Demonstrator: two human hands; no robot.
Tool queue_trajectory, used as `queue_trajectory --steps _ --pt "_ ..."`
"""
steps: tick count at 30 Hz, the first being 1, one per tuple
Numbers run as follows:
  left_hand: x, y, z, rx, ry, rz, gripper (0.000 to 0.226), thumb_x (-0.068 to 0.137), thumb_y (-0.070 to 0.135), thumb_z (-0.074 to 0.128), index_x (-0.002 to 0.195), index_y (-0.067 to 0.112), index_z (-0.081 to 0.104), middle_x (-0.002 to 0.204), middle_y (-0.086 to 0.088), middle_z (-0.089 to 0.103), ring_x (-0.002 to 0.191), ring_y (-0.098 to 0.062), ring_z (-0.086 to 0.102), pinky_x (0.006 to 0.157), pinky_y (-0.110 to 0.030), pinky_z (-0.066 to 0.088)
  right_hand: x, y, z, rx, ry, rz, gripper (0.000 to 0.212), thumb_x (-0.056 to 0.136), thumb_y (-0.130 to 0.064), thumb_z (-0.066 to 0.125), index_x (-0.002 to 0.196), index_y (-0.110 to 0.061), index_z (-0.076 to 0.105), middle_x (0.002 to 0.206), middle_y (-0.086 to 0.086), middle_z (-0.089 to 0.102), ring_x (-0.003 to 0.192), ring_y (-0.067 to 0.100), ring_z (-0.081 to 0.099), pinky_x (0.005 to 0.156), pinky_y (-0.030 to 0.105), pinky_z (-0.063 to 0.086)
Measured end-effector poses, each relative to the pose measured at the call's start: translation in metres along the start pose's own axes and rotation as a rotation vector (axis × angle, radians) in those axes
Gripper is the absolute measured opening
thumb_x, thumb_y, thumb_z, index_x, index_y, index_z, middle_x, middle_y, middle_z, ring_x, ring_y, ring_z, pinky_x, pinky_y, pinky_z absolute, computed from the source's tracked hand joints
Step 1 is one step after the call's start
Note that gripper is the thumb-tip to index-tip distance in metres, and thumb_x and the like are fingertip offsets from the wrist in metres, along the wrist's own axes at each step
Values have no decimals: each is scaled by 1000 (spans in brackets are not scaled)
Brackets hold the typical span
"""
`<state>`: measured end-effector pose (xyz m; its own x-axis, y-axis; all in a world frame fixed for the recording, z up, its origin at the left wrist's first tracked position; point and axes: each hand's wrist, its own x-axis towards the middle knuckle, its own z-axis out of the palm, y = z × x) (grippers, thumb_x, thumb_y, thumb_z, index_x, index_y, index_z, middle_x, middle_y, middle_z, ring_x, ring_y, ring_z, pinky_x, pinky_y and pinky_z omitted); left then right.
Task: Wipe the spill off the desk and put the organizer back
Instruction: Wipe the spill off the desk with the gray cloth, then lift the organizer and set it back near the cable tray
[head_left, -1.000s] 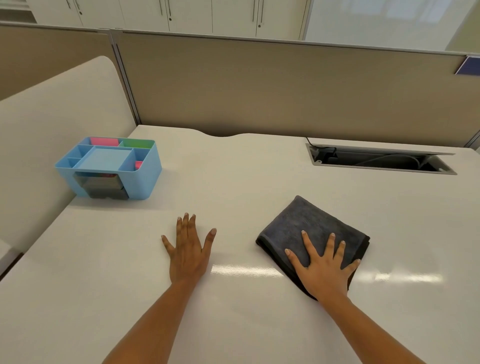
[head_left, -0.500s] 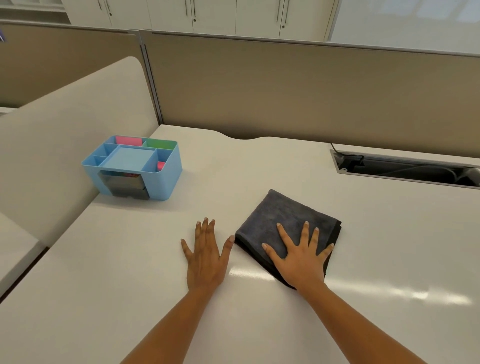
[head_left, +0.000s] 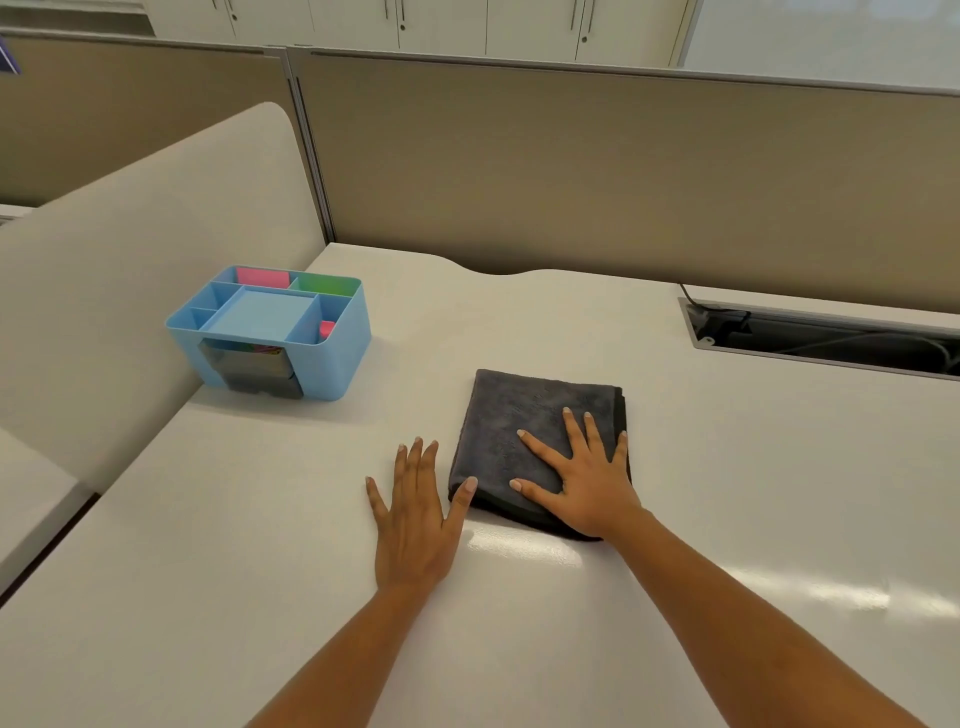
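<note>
We press our right hand (head_left: 587, 488) flat, fingers spread, on the folded dark grey cloth (head_left: 524, 431); nothing is pinched, the palm simply bears down on its near right part. Our left hand (head_left: 415, 525) lies open and flat on the bare desk (head_left: 727, 493) just left of the cloth, its thumb tip touching the cloth's near left corner. Well beyond and to the left of the left hand stands the blue organizer (head_left: 275, 332), upright at the desk's left edge against the low side panel (head_left: 130, 249). Far right of the right hand is an open cable tray (head_left: 831, 338). We see no spill.
</note>
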<state>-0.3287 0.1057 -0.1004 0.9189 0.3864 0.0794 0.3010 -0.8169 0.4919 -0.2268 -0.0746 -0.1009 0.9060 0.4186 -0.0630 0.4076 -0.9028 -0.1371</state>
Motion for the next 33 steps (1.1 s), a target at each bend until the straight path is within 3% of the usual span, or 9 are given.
queue_trajectory --steps 6,19,25,27,29,31,33 --pt "1 -1 3 20 -7 15 113 53 82 -26 146 30 11 158 7 10 146 -10 -1 117 -49 -7 4 4 -4 -15 -29 -56 74 59 -88 -3 126 -63 -21 159 2 -14 145 27 -17 110 61 -11" --pt "2 -2 6 100 -6 40 110 56 80 -27 146 30 14 158 5 11 147 -13 0 117 -51 -4 -5 -4 2 -27 26 37 84 57 -85 -16 137 -58 -12 159 1 -10 146 27 -12 110 63 -7" --pt "0 -3 2 37 33 10 119 51 82 -29 146 25 18 158 2 13 147 -14 3 118 -44 -6 -29 -22 7 57 49 101 60 91 -61 19 146 -42 1 160 5 -6 146 27 -10 114 55 -8" --pt "0 -2 -1 -41 40 2 117 55 83 -22 144 23 23 157 1 17 147 -14 6 118 -40 -7 -37 -25 5 90 29 103 58 93 -57 20 147 -40 4 160 5 -5 147 26 -9 115 52 -8" --pt "0 -3 -4 -130 42 -8 94 74 77 -1 143 20 28 156 -1 21 146 -15 9 118 -39 -7 -41 -26 -2 126 -13 110 58 94 -56 24 147 -38 9 160 4 -2 147 25 -7 116 52 -5" --pt "3 -5 -7 -200 45 -48 61 91 53 29 141 18 31 155 -2 24 146 -16 11 119 -40 -5 -42 -28 -13 155 -70 129 59 92 -56 30 146 -35 18 159 4 4 147 26 -2 116 53 1" --pt "10 -8 -12 -240 53 -86 50 94 39 39 140 17 35 154 -4 26 145 -18 14 119 -39 -3 -42 -33 -24 174 -133 158 60 90 -55 38 143 -31 26 158 6 12 146 28 6 115 54 10"
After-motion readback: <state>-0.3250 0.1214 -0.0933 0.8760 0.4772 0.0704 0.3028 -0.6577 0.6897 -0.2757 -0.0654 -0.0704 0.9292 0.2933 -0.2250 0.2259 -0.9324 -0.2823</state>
